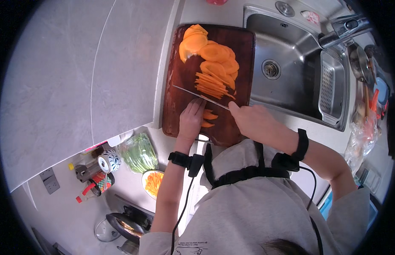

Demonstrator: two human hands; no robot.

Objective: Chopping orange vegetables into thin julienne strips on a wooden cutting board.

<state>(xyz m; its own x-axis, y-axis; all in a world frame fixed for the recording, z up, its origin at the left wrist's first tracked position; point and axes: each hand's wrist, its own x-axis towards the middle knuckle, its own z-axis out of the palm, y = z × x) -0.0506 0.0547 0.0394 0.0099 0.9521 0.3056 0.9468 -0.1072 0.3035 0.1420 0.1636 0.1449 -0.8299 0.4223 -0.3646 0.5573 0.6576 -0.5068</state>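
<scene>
My right hand is closed around the handle of a kitchen knife, whose blade slants across a dark wooden cutting board. Close beside the blade, my left hand lies with bent fingertips on the board. Several orange slices show partly beside that hand; what lies beneath the fingers is hidden. On the far side of the blade is a row of thin orange strips, probably carrot. Overlapping round orange slices spread beyond them, up to the board's far left corner.
A stainless steel sink with a perforated basket and a faucet adjoins the board on the right. At lower left are bagged green vegetables, a plate of orange shreds, bottles and a wok. A grey cabinet borders the left.
</scene>
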